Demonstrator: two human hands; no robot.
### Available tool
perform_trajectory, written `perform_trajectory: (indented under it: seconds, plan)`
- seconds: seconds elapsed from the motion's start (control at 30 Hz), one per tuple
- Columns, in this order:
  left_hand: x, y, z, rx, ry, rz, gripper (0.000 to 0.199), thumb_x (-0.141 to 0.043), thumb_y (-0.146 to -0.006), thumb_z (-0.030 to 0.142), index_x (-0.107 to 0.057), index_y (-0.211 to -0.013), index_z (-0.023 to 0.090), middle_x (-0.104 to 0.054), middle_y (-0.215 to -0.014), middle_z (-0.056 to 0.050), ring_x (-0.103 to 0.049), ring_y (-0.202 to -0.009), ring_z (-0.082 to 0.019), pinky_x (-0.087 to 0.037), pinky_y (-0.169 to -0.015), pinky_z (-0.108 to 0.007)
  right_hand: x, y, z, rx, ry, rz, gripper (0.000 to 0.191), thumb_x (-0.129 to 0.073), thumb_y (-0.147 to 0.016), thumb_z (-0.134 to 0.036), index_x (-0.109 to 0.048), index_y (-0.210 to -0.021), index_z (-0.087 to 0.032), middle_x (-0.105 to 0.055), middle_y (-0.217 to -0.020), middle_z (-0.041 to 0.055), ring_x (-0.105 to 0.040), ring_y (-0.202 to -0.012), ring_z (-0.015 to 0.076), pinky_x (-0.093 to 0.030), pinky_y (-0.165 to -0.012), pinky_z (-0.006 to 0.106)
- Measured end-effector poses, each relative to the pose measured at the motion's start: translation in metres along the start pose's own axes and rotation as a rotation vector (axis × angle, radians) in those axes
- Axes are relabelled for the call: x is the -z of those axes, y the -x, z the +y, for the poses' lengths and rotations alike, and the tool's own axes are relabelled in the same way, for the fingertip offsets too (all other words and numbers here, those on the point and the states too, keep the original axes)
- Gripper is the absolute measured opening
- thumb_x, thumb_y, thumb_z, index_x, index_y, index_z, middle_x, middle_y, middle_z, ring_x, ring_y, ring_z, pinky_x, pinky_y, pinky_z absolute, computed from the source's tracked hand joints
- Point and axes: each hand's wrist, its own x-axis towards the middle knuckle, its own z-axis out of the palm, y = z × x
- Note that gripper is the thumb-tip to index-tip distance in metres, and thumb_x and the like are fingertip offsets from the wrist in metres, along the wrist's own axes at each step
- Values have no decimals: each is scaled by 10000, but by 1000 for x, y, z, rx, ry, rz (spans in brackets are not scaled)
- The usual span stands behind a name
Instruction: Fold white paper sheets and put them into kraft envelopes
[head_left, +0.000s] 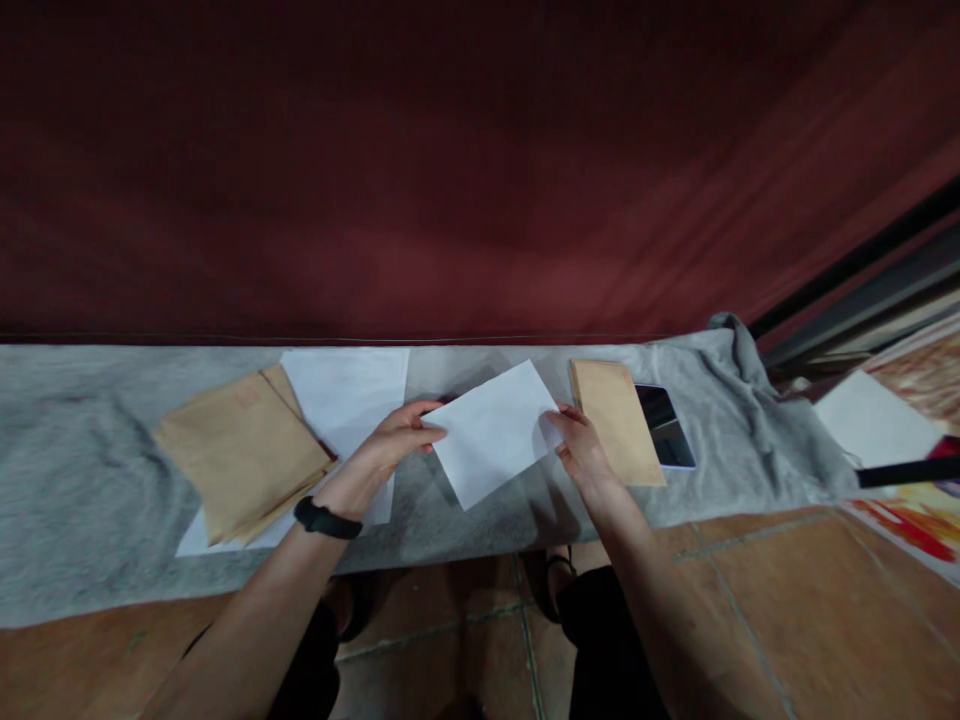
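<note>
A white sheet of paper [495,432], seemingly folded, is held tilted above the grey cloth. My left hand [401,437] pinches its left corner, thumb on top. At the right edge my right hand [581,440] grips the same paper between thumb and fingers. Just right of that hand lies a small stack of brown envelopes [619,425]. Left of my left hand, a fanned pile of larger brown envelopes [244,450] rests partly over white sheets [352,390].
A grey cloth [82,480] covers the long narrow surface. A dark phone [666,428] lies beside the right envelopes. Behind rises a dark red wall-like fabric [450,180]. At the far right are a black bar [907,472], a white panel [874,425] and colourful pictures [915,520].
</note>
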Motion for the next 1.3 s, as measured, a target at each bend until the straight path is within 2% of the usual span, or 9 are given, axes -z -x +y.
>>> perform_trajectory:
  seconds: [0.13, 0.27, 0.37, 0.43, 0.5, 0.63, 0.77, 0.93, 1.3]
  plan:
    - [-1, -10, -8, -163, -7, 214, 644, -768, -641, 257, -598, -1256, 171, -587, -665, 67, -557, -588, -118, -442, -582, -226, 6, 0, -5, 54, 373, -47, 58, -630, -668, -243, -581, -670, -213, -564, -586, -62, -556, -620, 140, -381, -599, 245]
    - [-4, -18, -16, -344, -340, 383, 530, -652, -728, 181, -612, -1256, 169, -638, -810, 7, -594, -637, -137, -523, -662, -282, 11, 5, -6, 109, 819, -110, 121, -569, -731, -158, -544, -628, -216, -497, -564, -64, -523, -618, 126, -323, -598, 236]
    - [-16, -13, -20, -474, -681, 486, 486, -553, -797, 132, -616, -1278, 164, -633, -1222, -124, -673, -977, -226, -553, -900, -382, 14, 13, -5, 115, 1095, -168, 119, -570, -823, -198, -595, -708, -216, -566, -620, -41, -558, -633, 133, -324, -588, 232]
    - [-29, -5, -23, -556, -878, 529, 491, -525, -851, 150, -572, -1339, 132, -482, -1470, -189, -553, -1286, -309, -476, -1065, -459, 17, 18, -7, 126, 1171, -204, 111, -585, -872, -253, -632, -779, -215, -627, -677, -20, -601, -666, 145, -351, -598, 231]
    - [-44, 4, -30, -608, -1050, 495, 500, -503, -916, 216, -511, -1405, 110, -344, -1592, -206, -378, -1450, -355, -381, -1154, -523, 20, 22, -9, 154, 1204, -163, 122, -585, -911, -308, -660, -893, -214, -679, -747, 4, -645, -715, 168, -397, -631, 241]
    - [-73, 19, -48, -646, -1238, 314, 550, -428, -999, 355, -416, -1486, 100, -297, -1632, -199, -263, -1519, -333, -328, -1196, -528, 16, 26, -13, 344, 1195, 55, 297, -520, -974, -379, -647, -1150, -175, -729, -997, 106, -689, -923, 244, -504, -791, 325]
    - [-89, 24, -58, -657, -1318, 273, 570, -390, -1008, 355, -386, -1514, 92, -336, -1620, -181, -242, -1531, -293, -273, -1231, -507, -12, 33, 1, 617, 1065, -70, 460, -322, -1050, -370, -573, -1353, -131, -646, -1321, 168, -602, -1235, 248, -481, -1044, 393]
    - [-86, 16, -58, -638, -1345, 287, 576, -329, -985, 232, -344, -1539, 75, -374, -1603, -171, -254, -1527, -255, -247, -1243, -479, -47, 47, 30, 722, 1181, -310, 538, -287, -1075, -397, -434, -1512, -122, -408, -1594, 119, -330, -1496, 236, -278, -1234, 450]
    - [-62, 10, -53, -561, -1286, 360, 602, -313, -1008, 335, -358, -1532, 42, -339, -1608, -193, -262, -1523, -280, -227, -1245, -492, -26, 31, 37, 655, 1359, -175, 559, -326, -1068, -420, -352, -1563, -163, -301, -1631, 122, -297, -1512, 271, -238, -1226, 488]
